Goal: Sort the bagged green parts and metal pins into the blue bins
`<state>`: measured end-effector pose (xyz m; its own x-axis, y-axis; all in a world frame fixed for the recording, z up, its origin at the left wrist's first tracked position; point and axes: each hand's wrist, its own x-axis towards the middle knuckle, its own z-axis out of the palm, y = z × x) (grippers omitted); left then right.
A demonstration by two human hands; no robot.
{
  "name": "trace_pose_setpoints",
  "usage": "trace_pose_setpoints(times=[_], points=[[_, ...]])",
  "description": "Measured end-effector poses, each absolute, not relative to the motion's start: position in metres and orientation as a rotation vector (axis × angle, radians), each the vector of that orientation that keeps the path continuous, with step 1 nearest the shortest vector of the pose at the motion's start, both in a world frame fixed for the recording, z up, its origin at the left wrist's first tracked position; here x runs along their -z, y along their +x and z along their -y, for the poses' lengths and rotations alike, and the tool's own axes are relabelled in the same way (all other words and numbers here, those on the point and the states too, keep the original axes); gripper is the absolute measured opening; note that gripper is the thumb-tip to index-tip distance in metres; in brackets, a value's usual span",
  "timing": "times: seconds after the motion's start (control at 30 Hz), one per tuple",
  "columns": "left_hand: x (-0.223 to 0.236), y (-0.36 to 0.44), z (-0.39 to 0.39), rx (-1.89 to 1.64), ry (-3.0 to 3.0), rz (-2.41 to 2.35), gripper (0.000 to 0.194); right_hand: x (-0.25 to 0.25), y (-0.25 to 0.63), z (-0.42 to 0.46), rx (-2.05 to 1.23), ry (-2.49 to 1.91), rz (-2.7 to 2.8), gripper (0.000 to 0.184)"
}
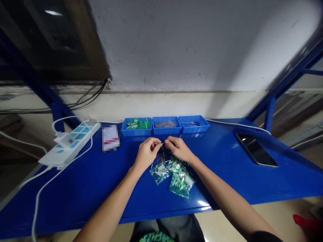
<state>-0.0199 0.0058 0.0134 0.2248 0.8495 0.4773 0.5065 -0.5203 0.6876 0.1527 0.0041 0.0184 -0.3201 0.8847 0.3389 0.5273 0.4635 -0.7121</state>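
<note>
Over the middle of the table, my left hand (148, 149) and my right hand (179, 148) come close together, both closed in a pinch. Between the fingertips runs a thin, pale metal-like rod (163, 143), gripped from both sides; most of it is hidden by the fingers. Loose thin rods (164, 155) lie on the table just under my hands. Nearer to me are a small clear bag (159, 173) with pale pieces in it and larger greenish clear bags (182, 181) filled with small silvery and white parts.
Three blue bins line the back: one with green packets (137, 124), one with clear bags (165, 124), one with thin rods (193, 124). A white power strip (70, 144) with cables and a blurred-out card (111, 138) are left. A phone (256, 149) lies right on the blue table (227, 174).
</note>
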Motion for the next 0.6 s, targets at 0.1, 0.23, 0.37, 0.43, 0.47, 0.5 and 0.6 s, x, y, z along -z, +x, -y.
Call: trace_pose_setpoints(times=[0.1,0.23,0.37,0.43,0.47,0.5,0.6], points=[[-0.0118,-0.0222,-0.0084,-1.215,2.047,-1.234,0.01,-0.0205,0.1548,-0.0027,-0.534,-1.142,1.973,0.015],[-0.0109,-0.024,-0.0104,-1.188,1.974,-1.189,0.01,-0.0243,0.1567,-0.0003,-0.358,-1.092,2.079,0.009],[-0.0129,-0.023,-0.0092,-1.146,2.022,-1.243,0.02,-0.0236,0.1555,-0.0002,-0.3,-1.077,2.145,0.009],[-0.0138,-0.0222,-0.0082,-1.135,2.007,-1.283,0.026,-0.0223,0.1543,-0.0005,-0.286,-1.096,2.139,0.01],[-0.014,-0.022,-0.0078,-1.141,1.979,-1.285,0.026,-0.0218,0.1539,-0.0007,-0.281,-1.111,2.134,0.011],[-0.0142,-0.0219,-0.0074,-1.151,1.949,-1.274,0.025,-0.0215,0.1538,-0.0009,-0.276,-1.127,2.126,0.012],[-0.0146,-0.0227,-0.0068,-1.194,1.933,-1.222,0.021,-0.0216,0.1543,-0.0012,-0.265,-1.163,2.101,0.017]])
